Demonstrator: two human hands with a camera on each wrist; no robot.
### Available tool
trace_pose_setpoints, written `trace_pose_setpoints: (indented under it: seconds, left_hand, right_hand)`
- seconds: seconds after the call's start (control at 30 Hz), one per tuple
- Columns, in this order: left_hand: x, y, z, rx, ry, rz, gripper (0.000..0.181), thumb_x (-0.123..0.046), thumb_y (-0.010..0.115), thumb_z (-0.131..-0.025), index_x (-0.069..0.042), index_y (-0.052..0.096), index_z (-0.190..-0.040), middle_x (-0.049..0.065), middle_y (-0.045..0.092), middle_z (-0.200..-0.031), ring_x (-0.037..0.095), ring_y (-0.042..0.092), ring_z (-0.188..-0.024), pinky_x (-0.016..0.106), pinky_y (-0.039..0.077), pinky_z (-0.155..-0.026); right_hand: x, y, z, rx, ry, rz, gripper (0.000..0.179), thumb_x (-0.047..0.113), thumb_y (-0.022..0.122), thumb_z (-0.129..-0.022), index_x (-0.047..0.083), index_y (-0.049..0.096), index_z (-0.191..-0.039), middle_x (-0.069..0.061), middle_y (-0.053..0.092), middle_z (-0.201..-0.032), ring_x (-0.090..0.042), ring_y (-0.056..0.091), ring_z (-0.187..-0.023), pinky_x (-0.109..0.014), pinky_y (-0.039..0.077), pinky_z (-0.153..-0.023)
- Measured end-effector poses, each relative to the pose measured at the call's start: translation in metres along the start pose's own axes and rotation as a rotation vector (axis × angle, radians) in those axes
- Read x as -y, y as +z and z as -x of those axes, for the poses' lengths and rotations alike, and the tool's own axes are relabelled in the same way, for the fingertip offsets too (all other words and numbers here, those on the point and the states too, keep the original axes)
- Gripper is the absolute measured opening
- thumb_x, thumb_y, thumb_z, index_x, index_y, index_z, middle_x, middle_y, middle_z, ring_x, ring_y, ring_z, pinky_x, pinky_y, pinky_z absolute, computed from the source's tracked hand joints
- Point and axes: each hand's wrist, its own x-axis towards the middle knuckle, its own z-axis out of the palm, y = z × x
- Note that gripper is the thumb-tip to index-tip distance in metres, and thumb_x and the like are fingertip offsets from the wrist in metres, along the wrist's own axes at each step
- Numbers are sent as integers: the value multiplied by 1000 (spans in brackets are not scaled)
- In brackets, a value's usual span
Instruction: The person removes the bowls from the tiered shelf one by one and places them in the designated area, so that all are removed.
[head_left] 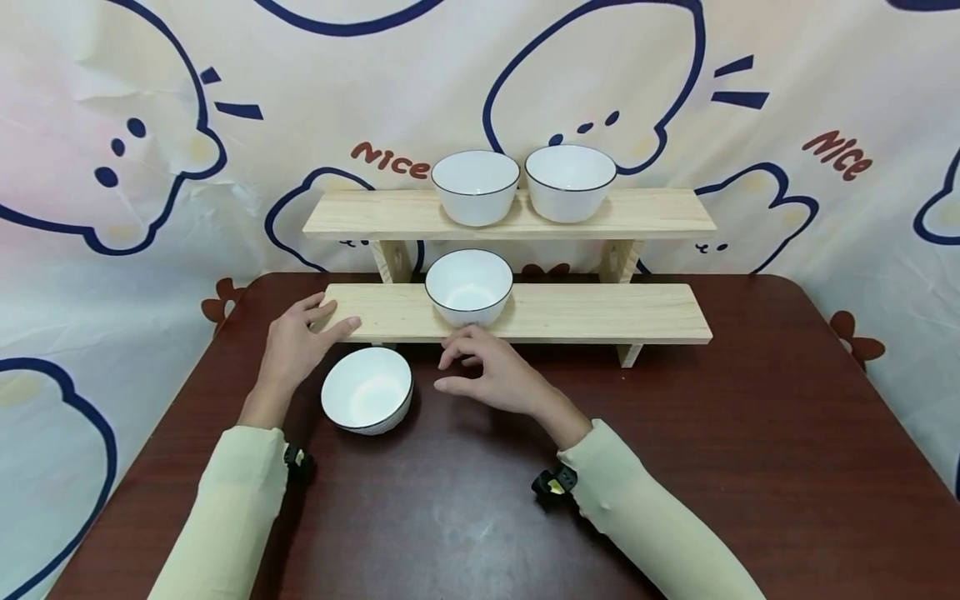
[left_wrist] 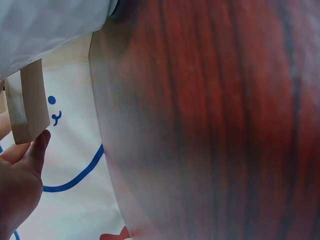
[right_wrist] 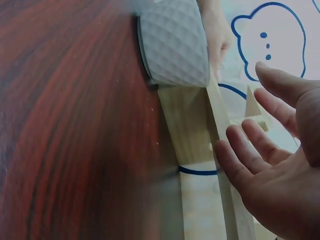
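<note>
My left hand grips the left end of the lower wooden shelf, thumb at the front edge. In the left wrist view, thumb and fingers lie on opposite sides of the board's end. My right hand is held just in front of that shelf, fingers loosely bent with nothing between them. Close behind its fingertips, a white dark-rimmed bowl stands on the lower shelf. Another white bowl sits on the table between my hands; the right wrist view shows its diamond-patterned side.
Two more white bowls, a left one and a right one, stand side by side on the upper shelf. The stand is at the back of a dark brown table. A cartoon-printed cloth hangs behind.
</note>
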Motion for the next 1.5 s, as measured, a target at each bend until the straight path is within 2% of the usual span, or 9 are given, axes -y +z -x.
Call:
trace_pose_setpoints:
  seconds: [0.37, 0.53, 0.67, 0.8, 0.97, 1.17, 1.37, 1.5]
  left_hand:
    - [0, 1, 1, -8, 1, 0, 74, -47, 74, -92, 5, 56, -140, 22, 42, -155, 44, 41, -139, 59, 41, -105]
    - [0, 1, 1, -18, 8, 4, 73, -46, 75, -92, 6, 56, -139, 23, 43, -154, 45, 43, -138, 59, 42, -104]
    - [1, 1, 1, -22, 11, -2, 72, -45, 75, -92, 6, 56, -139, 23, 44, -154, 45, 43, -137, 59, 43, -103]
    - [1, 1, 0, -19, 9, -7, 74, -47, 74, -92, 6, 56, -139, 23, 43, -154, 45, 43, -137, 59, 43, -104]
    - [1, 2, 0, -19, 6, -8, 74, -47, 74, -92, 6, 56, -139, 23, 43, -154, 45, 43, -137, 59, 43, -104]
    - [0, 1, 0, -16, 8, -2, 73, -45, 75, -92, 6, 56, -139, 23, 42, -155, 45, 43, -138, 59, 43, -104]
    - [1, 2, 0, -15, 1, -5, 73, -46, 75, -91, 6, 56, -139, 22, 43, -155, 44, 42, -139, 59, 42, -104]
    - [2, 1, 0, -13, 5, -2, 74, -46, 75, -91, 7, 56, -139, 22, 42, -155, 44, 41, -139, 59, 42, -105]
  right_hand:
    - [3, -28, 9, -11, -14, -10, 12, 20, 79, -91, 14, 69, -89, -16, 59, -131, -22, 56, -123, -41, 49, -102]
    - [6, -42, 13, -27, -16, -43, 10, 18, 79, -91, 13, 70, -89, -16, 60, -130, -22, 58, -121, -43, 49, -102]
    - [8, -52, 15, -47, -33, -107, 8, 12, 78, -91, 9, 70, -91, -17, 59, -128, -29, 57, -122, -42, 51, -99]
    - [10, -61, 14, -106, -42, -147, 8, 7, 77, -91, 4, 69, -91, -19, 59, -124, -31, 57, -119, -42, 54, -94]
    - [10, -68, 12, -185, -27, -123, 7, 8, 76, -91, 4, 70, -92, -15, 59, -124, -22, 55, -117, -42, 53, -94]
    - [5, -69, 9, -296, -17, -142, 12, 7, 76, -90, 0, 69, -96, -15, 57, -128, -24, 57, -114, -43, 53, -94]
    - [-2, -69, 6, -366, 6, -151, 21, 6, 78, -88, -3, 67, -103, -19, 50, -135, -25, 49, -124, -48, 51, -95]
    - [-5, -68, 3, -376, 20, -151, 26, 8, 80, -88, -2, 66, -107, -18, 44, -143, -27, 42, -133, -54, 47, -102]
